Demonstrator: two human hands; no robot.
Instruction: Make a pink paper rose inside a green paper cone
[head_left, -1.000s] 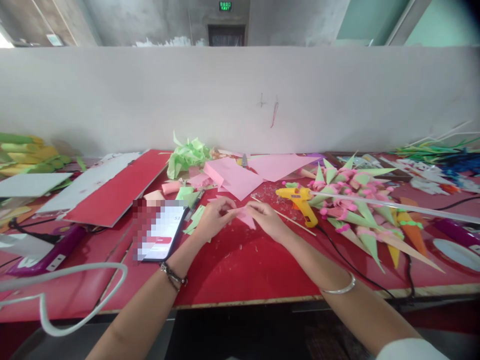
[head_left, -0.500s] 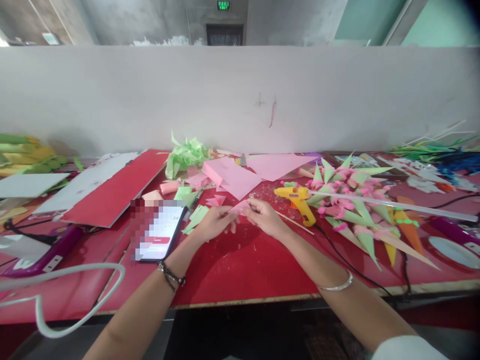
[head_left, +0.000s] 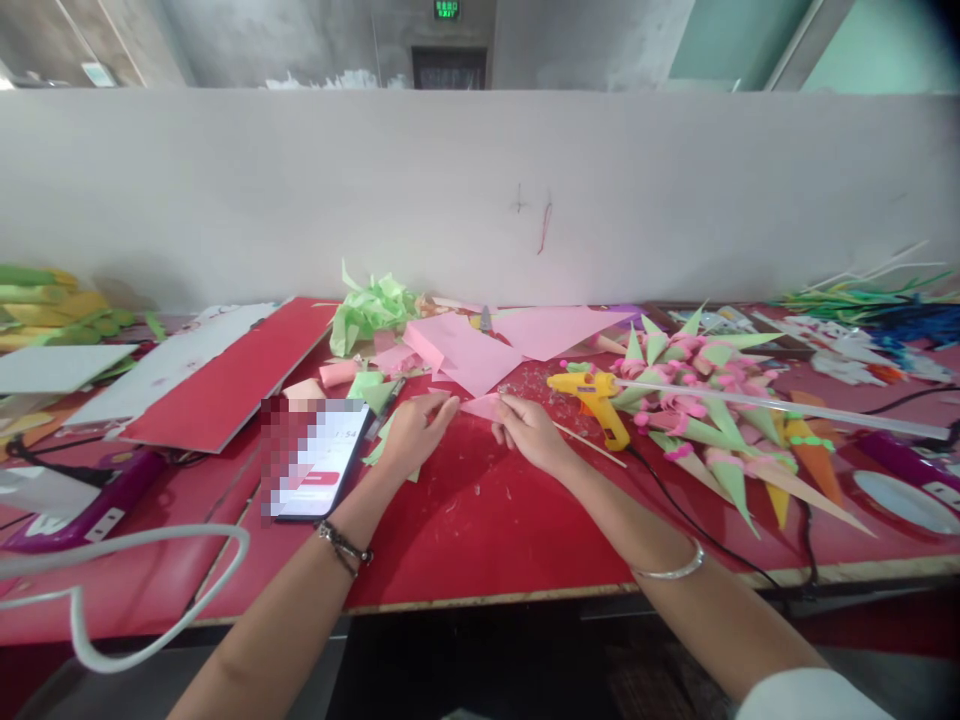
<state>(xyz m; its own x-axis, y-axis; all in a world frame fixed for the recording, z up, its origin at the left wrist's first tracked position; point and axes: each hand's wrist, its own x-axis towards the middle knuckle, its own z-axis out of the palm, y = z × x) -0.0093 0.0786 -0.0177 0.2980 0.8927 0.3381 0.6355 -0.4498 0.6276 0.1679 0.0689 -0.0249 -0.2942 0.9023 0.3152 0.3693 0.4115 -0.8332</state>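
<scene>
The right hand (head_left: 531,435) pinches the near-right end of a small pink paper piece (head_left: 482,408) between thumb and fingers. The fingers of the left hand (head_left: 420,425) are drawn together at the piece's left tip; from where I stand, it cannot be confirmed whether they grip the paper or only lie beside it. Risk, as judged: if the right pinch slackens while the left has no firm hold, the piece could slip and drop onto the red tabletop (head_left: 480,550). If both hands hold it and pull apart unevenly, thin paper could crease or tear at the narrow tip. A sweep of the right forearm to the right could catch the black cord (head_left: 675,510) and drag the yellow glue gun (head_left: 600,400), whose nozzle points left, towards the hands; if the tool is hot, contact could burn. The thin stick (head_left: 589,443) lies just beyond the right wrist and could be knocked. Position: the paper piece spans the space between the two sets of fingertips, above the tabletop, on the near side of the large pink sheets (head_left: 476,360). Its wider part is at the right fingertips; it narrows leftwards. The phone (head_left: 322,460) lies left of the left hand.
</scene>
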